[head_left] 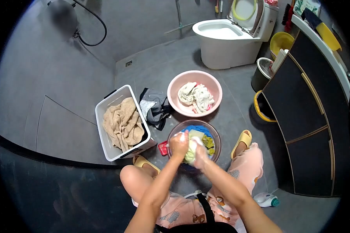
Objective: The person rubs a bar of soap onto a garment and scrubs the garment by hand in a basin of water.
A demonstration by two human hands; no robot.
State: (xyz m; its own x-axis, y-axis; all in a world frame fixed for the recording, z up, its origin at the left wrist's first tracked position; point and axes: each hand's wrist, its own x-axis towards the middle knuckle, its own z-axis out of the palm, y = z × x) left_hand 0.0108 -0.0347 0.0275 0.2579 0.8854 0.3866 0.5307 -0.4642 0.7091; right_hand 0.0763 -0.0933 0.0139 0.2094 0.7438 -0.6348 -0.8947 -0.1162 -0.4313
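Both hands are over a brown-rimmed basin (217, 136) on the floor, between the person's feet. My left hand (179, 144) is closed on a pale yellow-green cloth (190, 152), with white suds about the fingers. On the cloth's other side, my right hand (200, 155) grips it too and is slightly blurred. Blue fabric (196, 127) and a dark yellow-green cloth (209, 144) lie in the basin. A red object (163, 148) sits at the basin's left edge.
Beyond is a pink basin (174, 89) with white and red cloths. At left stand a white bin (100, 128) holding a beige towel and a grey-black garment (153, 105). A toilet (221, 50), black cabinet (299, 116), pails and a white bottle (263, 199) surround the area.
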